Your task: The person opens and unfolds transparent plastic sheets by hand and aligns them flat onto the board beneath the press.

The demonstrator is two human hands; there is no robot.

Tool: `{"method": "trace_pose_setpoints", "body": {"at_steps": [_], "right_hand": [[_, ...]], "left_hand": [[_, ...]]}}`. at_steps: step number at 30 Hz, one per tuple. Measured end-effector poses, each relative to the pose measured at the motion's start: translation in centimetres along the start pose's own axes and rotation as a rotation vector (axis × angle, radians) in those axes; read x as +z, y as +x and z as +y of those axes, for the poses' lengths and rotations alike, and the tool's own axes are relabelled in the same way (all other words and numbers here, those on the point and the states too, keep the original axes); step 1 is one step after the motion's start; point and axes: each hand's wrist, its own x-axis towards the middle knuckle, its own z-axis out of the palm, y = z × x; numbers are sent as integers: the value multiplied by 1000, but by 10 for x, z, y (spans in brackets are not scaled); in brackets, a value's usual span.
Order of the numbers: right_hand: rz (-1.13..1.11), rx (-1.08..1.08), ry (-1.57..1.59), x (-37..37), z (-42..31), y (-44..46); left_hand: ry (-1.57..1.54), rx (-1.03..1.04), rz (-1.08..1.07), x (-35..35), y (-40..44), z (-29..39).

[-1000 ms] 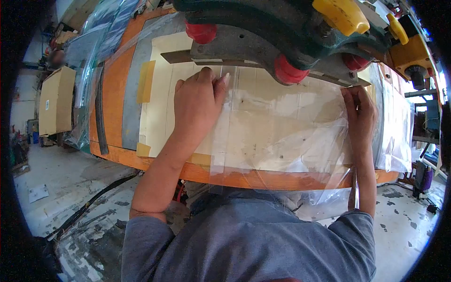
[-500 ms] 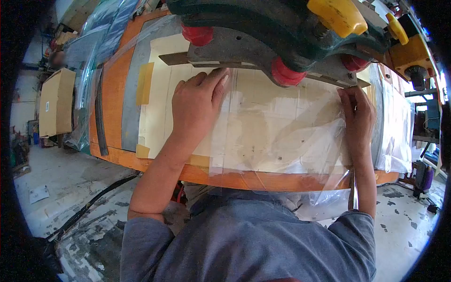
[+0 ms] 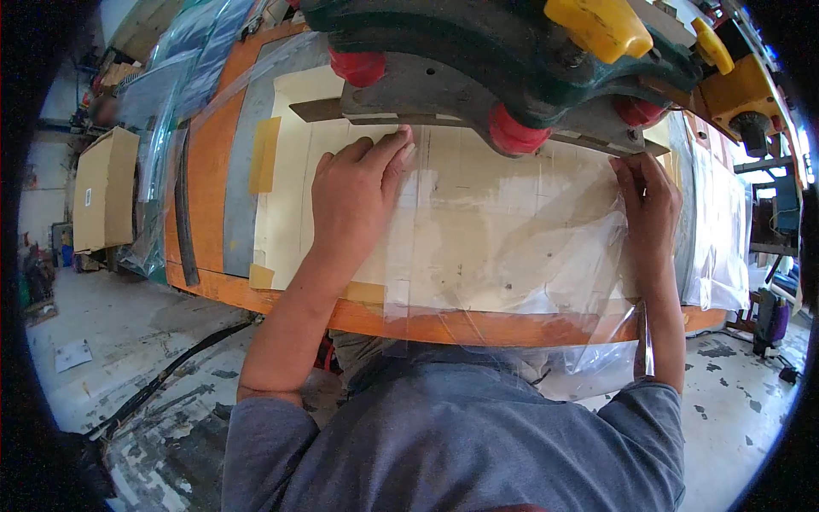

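A clear plastic sheet (image 3: 512, 247) lies over a cream board (image 3: 290, 188) and hangs over the front edge of the bench. My left hand (image 3: 363, 179) pinches the sheet at its far left corner, just short of a metal bar (image 3: 401, 119). At the far right corner my right hand (image 3: 653, 192) grips the same sheet between thumb and fingers. Above the bar sits a dark green machine head (image 3: 478, 43) with red round pads (image 3: 519, 130); a gap shows between bar and board, though its size is hard to judge.
Yellow handles (image 3: 601, 30) top the machine. The wooden bench (image 3: 205, 196) bears yellow tape (image 3: 264, 155) and a dark strip (image 3: 184, 205). More plastic film (image 3: 721, 230) hangs at the right. A cardboard box (image 3: 107, 189) stands at the left, with a black cable (image 3: 171, 375) on the floor.
Both hands keep their hold on the plastic sheet at nearly the same spots. The left fingertips have shifted very slightly; the whole view has moved a little.
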Motion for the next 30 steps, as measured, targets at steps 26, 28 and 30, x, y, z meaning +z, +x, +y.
{"method": "trace_pose_setpoints", "body": {"at_steps": [26,28,30], "right_hand": [[3,-164,-275,3,10,-3],[-1,-160,-290,2,6,-3],[8,-154,-273,2,4,-3]], "left_hand": [[-30,-65,-223,-23,5,6],[-24,-67,-234,-24,5,7],[-18,-86,-244,-26,6,9]]}}
